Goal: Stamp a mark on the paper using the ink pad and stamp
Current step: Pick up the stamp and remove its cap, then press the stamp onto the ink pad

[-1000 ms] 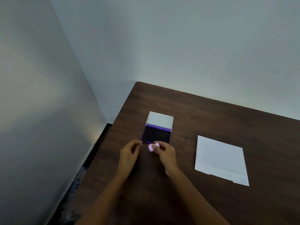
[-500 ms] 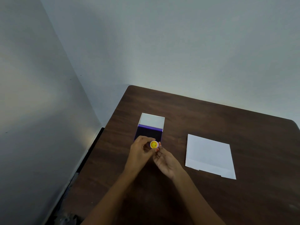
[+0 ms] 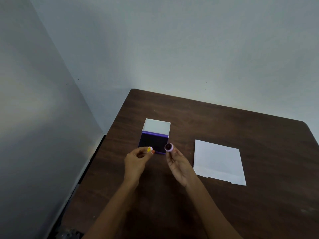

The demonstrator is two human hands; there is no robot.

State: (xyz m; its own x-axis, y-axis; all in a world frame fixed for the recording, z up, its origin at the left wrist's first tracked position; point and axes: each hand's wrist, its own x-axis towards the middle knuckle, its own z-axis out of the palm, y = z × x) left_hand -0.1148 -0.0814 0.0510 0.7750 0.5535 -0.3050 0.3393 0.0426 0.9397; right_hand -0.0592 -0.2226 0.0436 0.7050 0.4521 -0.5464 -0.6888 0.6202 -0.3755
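Nearest, both hands hover over the table, towards its left edge. The left hand pinches a small yellow-faced cap between thumb and fingertips. The right hand, palm up, pinches the lilac stamp, its dark face showing. Just beyond them the ink pad lies open, lid raised. The paper lies flat, apart, nearer the right edge.

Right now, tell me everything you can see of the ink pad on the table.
The ink pad is a small rectangular case, seemingly plastic, lying open on the dark wooden table. Its white lid is folded back away from the person; the near half shows a dark inked surface framed in purple. It sits left of the paper, just beyond both hands, which appear not to touch it.
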